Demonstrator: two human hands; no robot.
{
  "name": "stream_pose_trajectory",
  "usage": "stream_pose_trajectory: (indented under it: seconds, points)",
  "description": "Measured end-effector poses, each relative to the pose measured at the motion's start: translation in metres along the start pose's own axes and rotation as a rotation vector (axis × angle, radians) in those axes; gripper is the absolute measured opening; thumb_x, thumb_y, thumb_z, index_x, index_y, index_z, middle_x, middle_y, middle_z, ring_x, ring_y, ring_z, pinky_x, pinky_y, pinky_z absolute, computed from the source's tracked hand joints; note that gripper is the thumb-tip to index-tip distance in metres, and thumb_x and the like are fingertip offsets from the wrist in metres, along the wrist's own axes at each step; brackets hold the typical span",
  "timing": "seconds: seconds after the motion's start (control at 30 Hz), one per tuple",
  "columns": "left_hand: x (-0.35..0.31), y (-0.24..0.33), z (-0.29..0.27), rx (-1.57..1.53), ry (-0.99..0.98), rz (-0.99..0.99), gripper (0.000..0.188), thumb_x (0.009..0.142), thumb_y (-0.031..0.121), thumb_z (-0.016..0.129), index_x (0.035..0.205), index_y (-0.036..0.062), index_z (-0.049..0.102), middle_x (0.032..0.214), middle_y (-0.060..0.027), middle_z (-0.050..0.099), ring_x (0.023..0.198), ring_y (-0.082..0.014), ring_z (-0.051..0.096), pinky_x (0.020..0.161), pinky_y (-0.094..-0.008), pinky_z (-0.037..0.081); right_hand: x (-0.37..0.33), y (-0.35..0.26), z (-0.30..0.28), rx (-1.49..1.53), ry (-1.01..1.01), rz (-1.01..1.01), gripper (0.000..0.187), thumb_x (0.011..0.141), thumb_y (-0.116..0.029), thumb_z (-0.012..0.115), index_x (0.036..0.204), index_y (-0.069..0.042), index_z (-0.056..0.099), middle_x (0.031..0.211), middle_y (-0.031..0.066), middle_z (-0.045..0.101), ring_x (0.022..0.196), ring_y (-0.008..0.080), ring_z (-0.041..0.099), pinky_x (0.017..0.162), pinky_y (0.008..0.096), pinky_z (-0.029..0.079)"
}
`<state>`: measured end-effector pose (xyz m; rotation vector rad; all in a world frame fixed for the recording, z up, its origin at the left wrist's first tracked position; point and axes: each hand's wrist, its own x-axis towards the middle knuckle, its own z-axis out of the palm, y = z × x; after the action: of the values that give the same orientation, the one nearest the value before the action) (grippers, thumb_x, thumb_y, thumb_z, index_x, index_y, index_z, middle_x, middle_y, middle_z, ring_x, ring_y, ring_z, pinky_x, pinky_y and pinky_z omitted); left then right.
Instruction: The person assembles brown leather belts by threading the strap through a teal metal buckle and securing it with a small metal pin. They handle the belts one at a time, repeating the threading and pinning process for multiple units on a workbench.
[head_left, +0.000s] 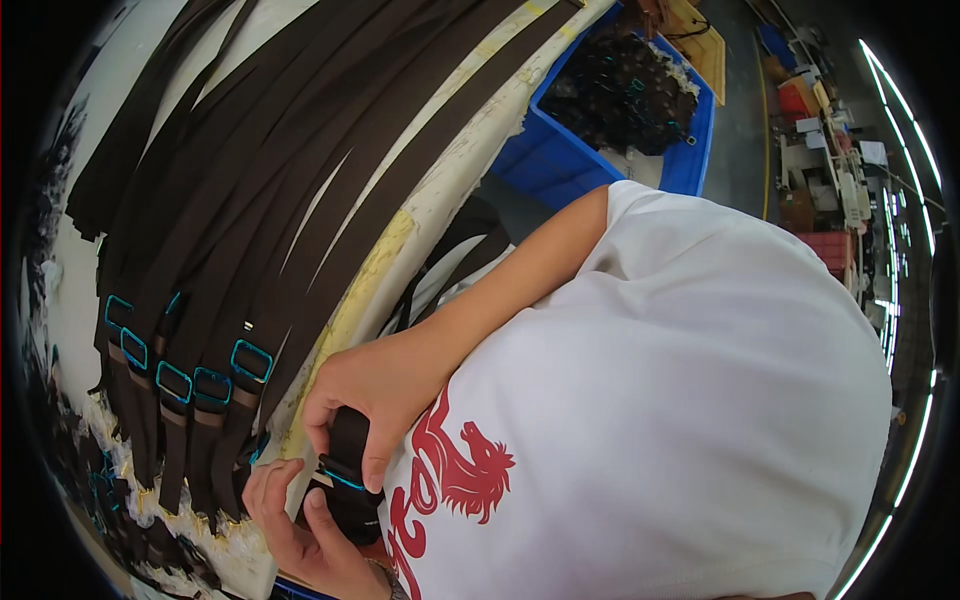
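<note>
Between the thumb and fingers of my right hand [385,390] is a dark brown strap [350,435]. Its buckle [342,474], edged in bright teal, sits just below the grip, near the thumb tip. My left hand [305,525] is lower down, fingers curved and spread apart, thumb close to the strap by the buckle. I cannot tell whether it touches the strap. Many similar brown straps [250,190] lie lengthwise over the white table. Several teal-edged rectangular buckles [174,382] are at their near ends.
The table's worn, yellowed edge [385,260] runs diagonally beside my hands. Past my right arm stands a blue bin [704,150] piled with dark buckled straps [620,95], with a yellow crate [712,60] behind it. More straps [130,520] hang at the lower left.
</note>
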<state>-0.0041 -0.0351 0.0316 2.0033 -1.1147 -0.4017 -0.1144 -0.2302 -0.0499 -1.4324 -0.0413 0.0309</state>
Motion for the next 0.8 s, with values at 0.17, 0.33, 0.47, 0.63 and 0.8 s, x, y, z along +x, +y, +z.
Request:
stream_pose_trajectory:
  seconds: [0.17, 0.33, 0.47, 0.63, 0.8]
  points:
    - [0.026, 0.011, -0.008, -0.067, -0.377, 0.202, 0.021, 0.088, 0.015, 0.069, 0.097, -0.0034, 0.064, 0.097, -0.0148, 0.063, 0.104, -0.0315, 0.055, 0.096, -0.0441, 0.043, 0.005, -0.007, -0.001, 0.087, -0.173, 0.086, 0.053, 0.072, -0.037, 0.096, 0.103, 0.000, 0.075, 0.096, 0.0079, 0.077, 0.087, 0.0179, 0.071, 0.076, 0.0330, 0.053]
    - [0.036, 0.012, 0.001, -0.461, -0.193, 0.186, 0.034, 0.099, 0.032, 0.067, 0.093, 0.0014, 0.053, 0.085, -0.0097, 0.059, 0.086, -0.0216, 0.053, 0.097, -0.0441, 0.041, 0.007, -0.009, 0.005, 0.035, -0.291, 0.034, 0.048, 0.074, -0.037, 0.095, 0.106, -0.004, 0.080, 0.093, 0.0063, 0.077, 0.088, 0.0153, 0.070, 0.077, 0.0322, 0.052]
    - [0.040, -0.004, 0.008, -0.747, -0.147, 0.009, 0.045, 0.097, 0.042, 0.074, 0.082, 0.0025, 0.058, 0.059, -0.0070, 0.065, 0.063, -0.0171, 0.064, 0.102, -0.0541, 0.041, 0.010, -0.014, 0.004, 0.098, -0.260, 0.056, 0.042, 0.077, -0.036, 0.093, 0.103, -0.005, 0.080, 0.092, 0.0048, 0.077, 0.085, 0.0137, 0.068, 0.076, 0.0317, 0.050]
    - [0.015, -0.007, -0.003, -0.932, 0.005, -0.048, 0.037, 0.101, 0.030, 0.071, 0.081, -0.0006, 0.064, 0.061, -0.0121, 0.067, 0.054, -0.0234, 0.065, 0.081, -0.0472, 0.051, 0.011, -0.028, -0.014, -0.143, -0.229, -0.089, 0.045, 0.087, -0.028, 0.086, 0.118, 0.002, 0.072, 0.101, 0.0152, 0.074, 0.093, 0.0293, 0.071, 0.080, 0.0377, 0.054]
    - [0.006, -0.002, -0.024, -1.142, -0.014, -0.152, 0.034, 0.103, 0.027, 0.070, 0.087, -0.0007, 0.058, 0.058, -0.0111, 0.060, 0.047, -0.0197, 0.059, 0.052, -0.0356, 0.052, 0.024, -0.066, -0.048, -0.375, -0.254, -0.178, 0.044, 0.083, -0.031, 0.089, 0.107, 0.002, 0.072, 0.095, 0.0113, 0.072, 0.087, 0.0241, 0.068, 0.075, 0.0357, 0.055]
